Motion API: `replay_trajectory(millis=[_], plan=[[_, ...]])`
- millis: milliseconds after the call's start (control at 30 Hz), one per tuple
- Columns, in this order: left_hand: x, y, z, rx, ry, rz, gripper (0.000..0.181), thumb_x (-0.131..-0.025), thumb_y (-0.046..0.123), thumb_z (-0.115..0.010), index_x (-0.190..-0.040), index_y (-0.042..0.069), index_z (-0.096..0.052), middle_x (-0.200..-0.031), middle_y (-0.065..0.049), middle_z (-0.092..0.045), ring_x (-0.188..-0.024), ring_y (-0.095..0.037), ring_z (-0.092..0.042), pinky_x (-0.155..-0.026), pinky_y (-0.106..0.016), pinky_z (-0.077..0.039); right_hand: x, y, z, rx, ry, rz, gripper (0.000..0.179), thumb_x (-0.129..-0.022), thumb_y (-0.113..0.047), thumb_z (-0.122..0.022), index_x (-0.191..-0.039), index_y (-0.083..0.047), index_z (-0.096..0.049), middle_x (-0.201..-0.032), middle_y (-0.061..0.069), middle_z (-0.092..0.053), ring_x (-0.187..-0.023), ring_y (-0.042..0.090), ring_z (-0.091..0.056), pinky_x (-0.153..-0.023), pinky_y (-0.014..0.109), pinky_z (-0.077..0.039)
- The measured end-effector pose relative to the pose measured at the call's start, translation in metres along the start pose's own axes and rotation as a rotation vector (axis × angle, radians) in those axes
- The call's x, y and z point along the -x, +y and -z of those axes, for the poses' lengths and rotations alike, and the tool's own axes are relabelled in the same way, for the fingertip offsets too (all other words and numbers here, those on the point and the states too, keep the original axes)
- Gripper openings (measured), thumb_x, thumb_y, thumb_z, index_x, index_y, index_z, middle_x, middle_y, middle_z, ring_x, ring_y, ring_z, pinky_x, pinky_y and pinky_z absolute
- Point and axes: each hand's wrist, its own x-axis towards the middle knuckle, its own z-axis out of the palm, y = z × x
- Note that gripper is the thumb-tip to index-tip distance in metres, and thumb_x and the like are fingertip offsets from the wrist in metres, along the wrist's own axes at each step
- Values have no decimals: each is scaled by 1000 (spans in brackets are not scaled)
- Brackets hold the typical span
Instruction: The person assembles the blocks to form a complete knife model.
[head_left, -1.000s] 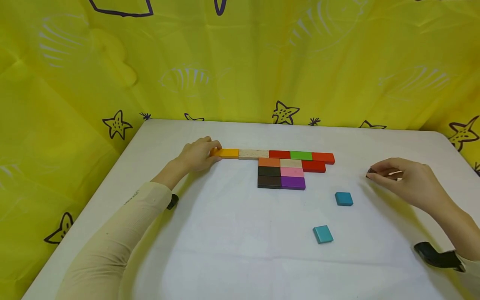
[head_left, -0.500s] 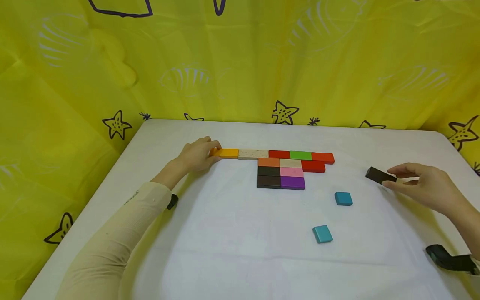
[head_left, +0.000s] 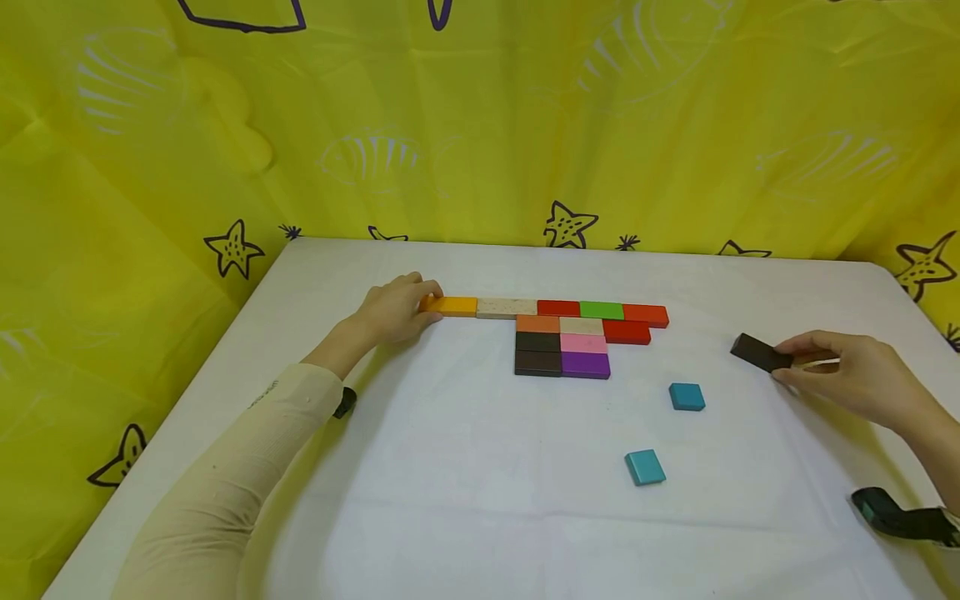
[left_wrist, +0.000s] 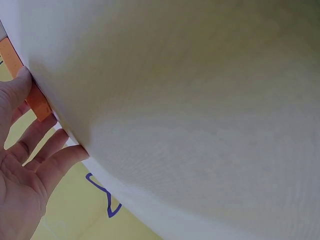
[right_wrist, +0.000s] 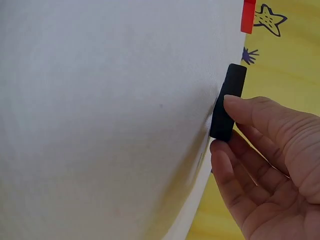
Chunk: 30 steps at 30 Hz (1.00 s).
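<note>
My left hand [head_left: 396, 312] grips the left end of a yellow-orange block [head_left: 459, 307], thumb on the near side and fingers beyond it. In the left wrist view this block [left_wrist: 37, 100] looks deeper orange. It begins a row with a beige block [head_left: 507, 308], a red one, a green one [head_left: 602, 310] and another red one. Under the row lie more blocks, among them pink [head_left: 583, 343], purple [head_left: 586, 366] and two dark ones. Off to the right, my right hand [head_left: 862, 375] pinches the right end of a black block [right_wrist: 229, 102] between thumb and fingers.
Two loose blue-teal square tiles, one farther back [head_left: 687, 397] and one nearer [head_left: 646, 467], lie between the block arrangement and my right hand. A white cloth covers the table [head_left: 465, 467]. Yellow patterned fabric [head_left: 480, 125] hangs behind and at the left.
My right hand has drawn back a little to the right along the black block, which was mostly hidden by the fingers before and now shows. The left hand has stayed in place.
</note>
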Motion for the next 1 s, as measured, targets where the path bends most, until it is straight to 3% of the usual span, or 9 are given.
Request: replay_trajectory(millis=[300,367,433,533,600,867,1000], plan=[[-1,0,0,-5,-9,2,33,-100,31,-67,-128,14,-65,-101,-7,-55,-90,-24,-53,-72,-40,-44,1,-4,-2,-1,12,16,34,-88,-15,-81,-113,3,-69,-102,25,-70,-94,46,-64,-61,12,-39],[0,1,1,-6,-11,5,33,-100,32,-67,-128,15,-65,-101,-7,-55,-90,-24,-53,-72,-40,-44,1,-7,-2,-4,18,26,32,-87,-16,-81,-112,1,-70,-102,23,-70,-90,35,-66,-62,11,-39],[0,1,1,-8,-11,4,33,-100,32,-67,-128,14,-65,-101,-7,-55,-90,-24,-53,-71,-40,-44,0,-10,-3,-8,26,46,31,-87,-16,-82,-111,0,-71,-103,22,-70,-87,14,-65,-63,10,-39],[0,1,1,-11,-12,5,33,-100,32,-67,-128,15,-65,-101,-7,-55,-91,-24,-53,-72,-40,-45,-1,-16,-4,-12,47,88,30,-85,-16,-83,-110,-3,-73,-102,19,-72,-83,-13,-50,-65,9,-38],[0,1,1,-10,-10,4,33,-100,32,-67,-128,15,-65,-101,-7,-55,-91,-25,-53,-72,-41,-45,-1,-22,-4,-21,65,118,29,-84,-15,-84,-109,-5,-73,-102,16,-72,-81,-21,-45,-66,9,-38],[0,1,1,-4,-10,0,33,-100,31,-67,-128,15,-65,-100,-7,-55,-90,-24,-53,-71,-39,-44,-3,-47,-6,-66,96,225,28,-81,-7,-85,-107,-8,-75,-104,13,-72,-83,-18,-51,-72,9,-39],[0,0,1,-5,-10,3,33,-100,31,-67,-128,15,-65,-100,-7,-54,-89,-24,-53,-70,-38,-44,-4,-61,-8,-57,87,264,28,-81,-5,-85,-106,-8,-75,-105,13,-73,-84,-16,-52,-74,16,-42]])
